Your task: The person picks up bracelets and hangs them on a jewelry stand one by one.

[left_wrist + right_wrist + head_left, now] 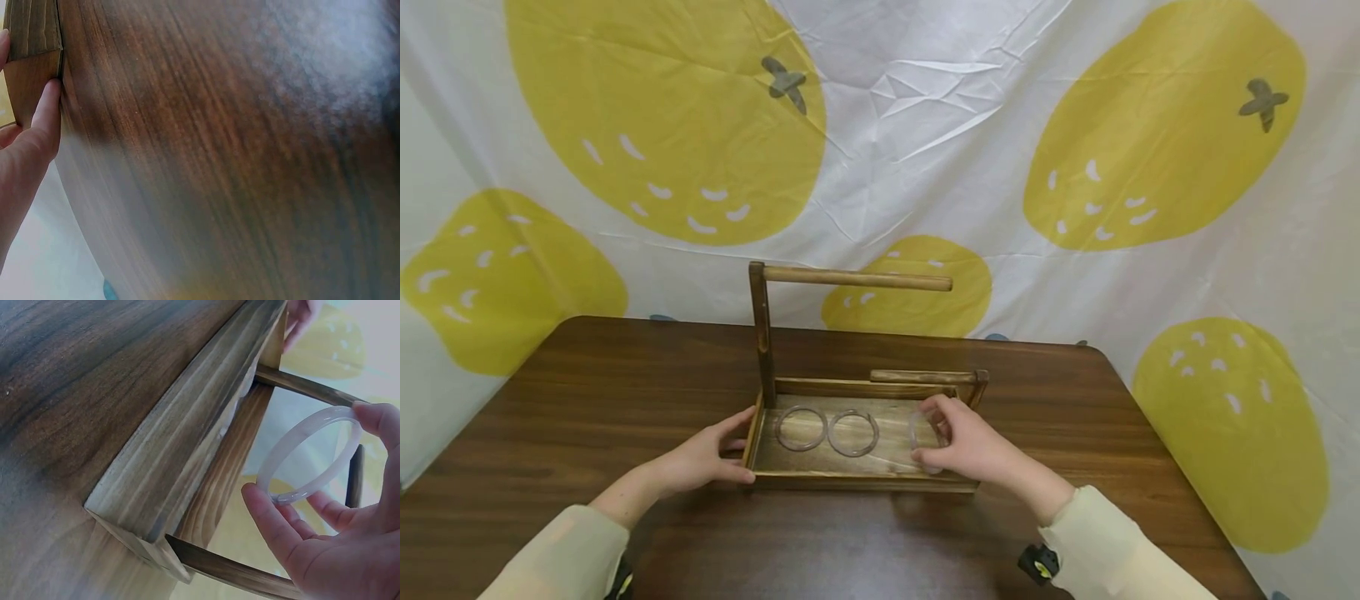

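My right hand (966, 442) pinches a pale, translucent bangle (278, 456) between thumb and fingers, tilted above the right end of a wooden tray stand (865, 482). Two more bangles lie flat and side by side on the tray floor: one at the left (801, 428), one near the middle (853, 433). At the tray's left end, my left hand (703, 457) touches the short side wall, its thumb at the front corner and its fingers farther back. In the left wrist view only part of this hand (31, 144) shows, against the wooden corner.
From the tray rise a tall left post with a long horizontal bar (857, 278) and a shorter right post with a low bar (925, 377). All stands on a dark brown wooden table (625, 375). Behind hangs a white curtain (925, 167) printed with yellow fruit.
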Demonstrator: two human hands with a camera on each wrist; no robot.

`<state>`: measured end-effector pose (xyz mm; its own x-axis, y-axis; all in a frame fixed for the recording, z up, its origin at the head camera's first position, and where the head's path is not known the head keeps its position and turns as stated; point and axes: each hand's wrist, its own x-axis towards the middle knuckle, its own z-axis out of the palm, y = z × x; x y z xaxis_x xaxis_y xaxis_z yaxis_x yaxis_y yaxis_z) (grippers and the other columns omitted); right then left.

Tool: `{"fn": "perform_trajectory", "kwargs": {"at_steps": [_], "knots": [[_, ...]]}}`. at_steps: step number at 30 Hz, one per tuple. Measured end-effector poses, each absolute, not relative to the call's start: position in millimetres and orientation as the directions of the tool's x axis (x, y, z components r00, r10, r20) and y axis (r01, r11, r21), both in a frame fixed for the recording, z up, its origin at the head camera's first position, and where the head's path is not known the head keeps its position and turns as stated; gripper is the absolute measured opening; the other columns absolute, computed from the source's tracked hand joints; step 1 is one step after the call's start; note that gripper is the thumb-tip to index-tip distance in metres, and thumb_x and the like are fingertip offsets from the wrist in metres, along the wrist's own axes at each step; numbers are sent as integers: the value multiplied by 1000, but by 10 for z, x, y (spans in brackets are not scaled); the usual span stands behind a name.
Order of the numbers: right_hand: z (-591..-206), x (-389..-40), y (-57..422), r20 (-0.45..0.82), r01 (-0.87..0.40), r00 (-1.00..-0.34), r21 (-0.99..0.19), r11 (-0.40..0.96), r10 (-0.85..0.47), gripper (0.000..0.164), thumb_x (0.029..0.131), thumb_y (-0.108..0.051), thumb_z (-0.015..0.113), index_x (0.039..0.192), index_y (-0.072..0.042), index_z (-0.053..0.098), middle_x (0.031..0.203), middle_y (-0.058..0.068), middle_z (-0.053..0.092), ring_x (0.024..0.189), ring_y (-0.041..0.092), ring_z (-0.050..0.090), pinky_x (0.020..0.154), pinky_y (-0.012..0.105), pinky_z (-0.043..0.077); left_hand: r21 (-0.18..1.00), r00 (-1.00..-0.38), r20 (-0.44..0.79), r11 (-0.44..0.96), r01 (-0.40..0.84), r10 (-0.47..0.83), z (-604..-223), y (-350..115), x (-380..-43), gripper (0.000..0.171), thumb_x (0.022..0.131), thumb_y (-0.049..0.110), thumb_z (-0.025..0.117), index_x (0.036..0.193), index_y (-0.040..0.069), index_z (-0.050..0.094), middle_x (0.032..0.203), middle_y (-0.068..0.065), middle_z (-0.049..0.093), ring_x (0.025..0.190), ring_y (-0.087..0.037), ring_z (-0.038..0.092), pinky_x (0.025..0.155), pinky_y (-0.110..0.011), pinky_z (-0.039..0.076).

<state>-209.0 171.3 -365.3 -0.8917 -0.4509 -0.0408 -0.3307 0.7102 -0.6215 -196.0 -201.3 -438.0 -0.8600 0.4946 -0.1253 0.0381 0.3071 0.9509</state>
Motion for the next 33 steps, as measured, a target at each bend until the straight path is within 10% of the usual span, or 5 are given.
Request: {"fn": "perform_trajectory", "kwargs": {"at_steps": [33], "knots": [[-3314, -2006, 1820, -1, -362, -857, -711, 603, -516, 48, 81, -21, 71, 118, -2, 48, 96, 12, 48, 83, 21, 51, 69, 26, 51, 949, -863, -120, 311, 45, 491, -4388, -2015, -1967, 106, 77, 18, 77, 148, -6, 2, 146, -40, 13, 128, -51, 35, 96, -41, 48]]}}
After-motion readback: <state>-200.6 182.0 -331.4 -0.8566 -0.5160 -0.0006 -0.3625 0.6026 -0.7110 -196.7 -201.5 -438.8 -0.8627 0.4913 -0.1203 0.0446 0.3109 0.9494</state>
